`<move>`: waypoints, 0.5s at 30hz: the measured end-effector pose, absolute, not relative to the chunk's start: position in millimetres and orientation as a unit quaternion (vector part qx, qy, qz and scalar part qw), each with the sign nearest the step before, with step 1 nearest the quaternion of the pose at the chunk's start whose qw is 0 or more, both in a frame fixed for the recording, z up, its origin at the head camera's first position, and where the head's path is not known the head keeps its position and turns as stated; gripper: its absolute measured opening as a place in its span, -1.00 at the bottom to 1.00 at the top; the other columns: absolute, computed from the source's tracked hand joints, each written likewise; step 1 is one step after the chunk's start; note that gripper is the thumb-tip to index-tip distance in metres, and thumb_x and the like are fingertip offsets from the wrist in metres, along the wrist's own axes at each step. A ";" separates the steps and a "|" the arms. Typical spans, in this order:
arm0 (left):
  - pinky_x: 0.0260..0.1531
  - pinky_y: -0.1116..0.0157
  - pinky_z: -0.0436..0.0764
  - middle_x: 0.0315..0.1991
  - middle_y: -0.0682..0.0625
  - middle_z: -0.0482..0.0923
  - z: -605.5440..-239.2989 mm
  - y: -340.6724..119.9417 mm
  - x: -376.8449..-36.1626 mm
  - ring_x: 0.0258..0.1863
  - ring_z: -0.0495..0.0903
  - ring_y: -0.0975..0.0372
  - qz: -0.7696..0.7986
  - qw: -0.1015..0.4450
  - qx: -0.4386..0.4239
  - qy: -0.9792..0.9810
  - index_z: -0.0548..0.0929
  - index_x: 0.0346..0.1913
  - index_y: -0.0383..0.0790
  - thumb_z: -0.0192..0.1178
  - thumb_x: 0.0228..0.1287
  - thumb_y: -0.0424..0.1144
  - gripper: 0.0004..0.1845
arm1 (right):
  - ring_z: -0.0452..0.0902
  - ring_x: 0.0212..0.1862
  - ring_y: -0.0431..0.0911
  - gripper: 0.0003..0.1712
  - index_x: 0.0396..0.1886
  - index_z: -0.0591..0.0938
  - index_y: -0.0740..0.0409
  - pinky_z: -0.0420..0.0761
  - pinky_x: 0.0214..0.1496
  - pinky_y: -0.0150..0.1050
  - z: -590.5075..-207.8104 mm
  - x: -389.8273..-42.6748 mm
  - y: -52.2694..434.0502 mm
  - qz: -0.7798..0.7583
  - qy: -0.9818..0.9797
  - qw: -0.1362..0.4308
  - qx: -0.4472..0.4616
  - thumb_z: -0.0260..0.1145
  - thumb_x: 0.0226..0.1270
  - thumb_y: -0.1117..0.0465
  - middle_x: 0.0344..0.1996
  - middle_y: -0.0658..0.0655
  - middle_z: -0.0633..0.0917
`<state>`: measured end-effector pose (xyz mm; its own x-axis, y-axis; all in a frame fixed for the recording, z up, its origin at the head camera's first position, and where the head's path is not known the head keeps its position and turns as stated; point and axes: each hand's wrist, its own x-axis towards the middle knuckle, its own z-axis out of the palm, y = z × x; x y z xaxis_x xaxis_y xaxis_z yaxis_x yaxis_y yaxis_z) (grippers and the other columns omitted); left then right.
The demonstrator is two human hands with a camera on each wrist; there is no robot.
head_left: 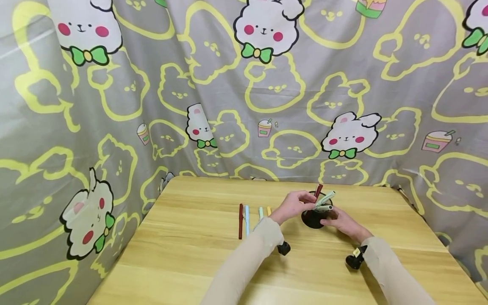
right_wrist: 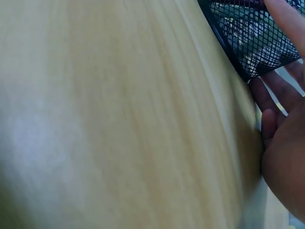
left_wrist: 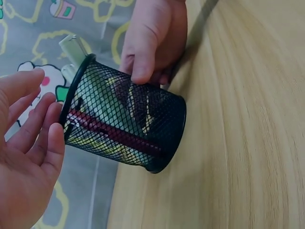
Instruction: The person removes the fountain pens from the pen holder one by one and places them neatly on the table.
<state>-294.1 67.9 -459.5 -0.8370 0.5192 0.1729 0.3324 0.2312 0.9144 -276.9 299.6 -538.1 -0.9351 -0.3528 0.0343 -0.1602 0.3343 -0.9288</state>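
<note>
A black mesh pen holder (head_left: 313, 221) stands on the wooden table with a dark red pen (head_left: 318, 190) and two pale green pens (head_left: 327, 197) sticking out of its top. Through the mesh, the dark red pen (left_wrist: 114, 133) shows slanting toward the base. My right hand (head_left: 345, 224) grips the holder's side, its thumb on the near side and fingers around the other. At the holder's rim, my left hand (head_left: 293, 206) has its fingers loosely bent beside the pens. The left wrist view shows no pen between those fingers (left_wrist: 35, 124).
Left of the holder lie a dark red pen (head_left: 240, 221), a light blue pen (head_left: 247, 220), a mint pen (head_left: 261, 212) and a yellow pen (head_left: 269, 210), some partly behind the left arm. A patterned curtain (head_left: 228, 93) hangs along the table's back and left edges.
</note>
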 end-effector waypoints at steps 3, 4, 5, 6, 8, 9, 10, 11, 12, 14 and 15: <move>-0.35 0.46 0.54 -0.29 0.08 0.65 -459.6 70.3 -296.1 -0.33 0.52 0.43 0.555 0.078 0.276 0.781 0.68 -0.12 -0.23 0.30 0.19 -0.33 -0.81 | 0.11 0.34 0.26 -0.24 0.35 0.26 0.30 0.21 0.29 0.00 -536.8 -278.3 299.6 -0.550 0.815 0.086 -0.159 0.35 0.25 0.15 0.28 0.38 0.34; -0.36 0.45 0.54 -0.29 0.07 0.65 -459.7 70.9 -296.6 -0.34 0.52 0.43 0.555 0.078 0.278 0.780 0.68 -0.12 -0.25 0.31 0.19 -0.33 -0.80 | 0.13 0.34 0.25 -0.24 0.35 0.27 0.30 0.24 0.28 -0.07 -536.6 -278.6 299.4 -0.552 0.814 0.088 -0.156 0.36 0.24 0.15 0.28 0.37 0.35; -0.37 0.45 0.54 -0.29 0.06 0.65 -459.3 71.3 -296.7 -0.34 0.52 0.42 0.552 0.079 0.281 0.781 0.68 -0.10 -0.26 0.30 0.19 -0.33 -0.79 | 0.14 0.33 0.25 -0.24 0.35 0.28 0.30 0.27 0.26 -0.15 -536.4 -278.6 299.4 -0.553 0.814 0.090 -0.154 0.36 0.23 0.15 0.27 0.37 0.36; -0.37 0.45 0.54 -0.29 0.06 0.65 -459.0 71.8 -296.8 -0.34 0.52 0.43 0.551 0.080 0.282 0.782 0.68 -0.10 -0.27 0.31 0.19 -0.33 -0.79 | 0.14 0.33 0.25 -0.24 0.35 0.27 0.30 0.28 0.23 -0.21 -536.3 -278.6 299.4 -0.551 0.814 0.092 -0.155 0.36 0.24 0.15 0.27 0.37 0.36; -0.36 0.46 0.53 -0.28 0.06 0.66 -457.7 73.3 -296.6 -0.34 0.53 0.44 0.543 0.080 0.287 0.785 0.67 -0.09 -0.26 0.32 0.19 -0.32 -0.77 | 0.14 0.33 0.26 -0.24 0.35 0.26 0.31 0.31 0.18 -0.31 -536.2 -278.1 299.6 -0.554 0.812 0.096 -0.157 0.36 0.24 0.16 0.28 0.38 0.35; -0.34 0.46 0.53 -0.27 0.05 0.66 -456.6 74.2 -296.5 -0.33 0.53 0.44 0.537 0.079 0.291 0.788 0.68 -0.08 -0.25 0.32 0.18 -0.32 -0.77 | 0.14 0.33 0.25 -0.23 0.36 0.26 0.30 0.32 0.17 -0.33 -536.1 -277.8 299.3 -0.557 0.810 0.097 -0.157 0.36 0.24 0.17 0.28 0.37 0.35; -0.32 0.47 0.52 -0.26 0.06 0.66 -455.5 75.3 -296.5 -0.32 0.54 0.45 0.529 0.077 0.295 0.792 0.68 -0.08 -0.23 0.33 0.18 -0.31 -0.76 | 0.13 0.33 0.26 -0.23 0.37 0.25 0.30 0.33 0.16 -0.35 -535.9 -277.5 299.5 -0.558 0.808 0.098 -0.159 0.36 0.24 0.17 0.29 0.38 0.34; -0.30 0.48 0.52 -0.25 0.06 0.66 -453.6 76.3 -296.2 -0.32 0.54 0.46 0.521 0.076 0.297 0.797 0.68 -0.08 -0.21 0.34 0.17 -0.29 -0.76 | 0.12 0.33 0.26 -0.23 0.38 0.24 0.29 0.33 0.15 -0.34 -535.8 -277.3 299.7 -0.559 0.808 0.098 -0.161 0.35 0.25 0.18 0.30 0.38 0.32; -0.29 0.49 0.51 -0.25 0.08 0.66 -452.6 77.9 -296.4 -0.31 0.54 0.47 0.514 0.075 0.300 0.801 0.68 -0.08 -0.19 0.35 0.16 -0.28 -0.75 | 0.11 0.34 0.27 -0.22 0.38 0.23 0.29 0.33 0.18 -0.28 -535.6 -277.0 299.9 -0.558 0.807 0.100 -0.163 0.35 0.25 0.18 0.31 0.38 0.31; -0.27 0.50 0.51 -0.24 0.08 0.66 -449.5 81.1 -296.3 -0.30 0.54 0.47 0.496 0.076 0.309 0.808 0.69 -0.08 -0.16 0.36 0.14 -0.27 -0.74 | 0.09 0.35 0.28 -0.22 0.40 0.21 0.28 0.31 0.23 -0.13 -535.1 -276.8 300.8 -0.558 0.807 0.103 -0.164 0.33 0.27 0.19 0.32 0.39 0.28; -0.27 0.51 0.50 -0.23 0.08 0.67 -448.4 82.8 -296.6 -0.28 0.54 0.46 0.488 0.077 0.314 0.811 0.69 -0.07 -0.16 0.37 0.13 -0.27 -0.73 | 0.07 0.35 0.29 -0.22 0.40 0.20 0.28 0.28 0.25 -0.05 -535.0 -276.7 301.4 -0.555 0.809 0.103 -0.164 0.33 0.28 0.19 0.33 0.39 0.27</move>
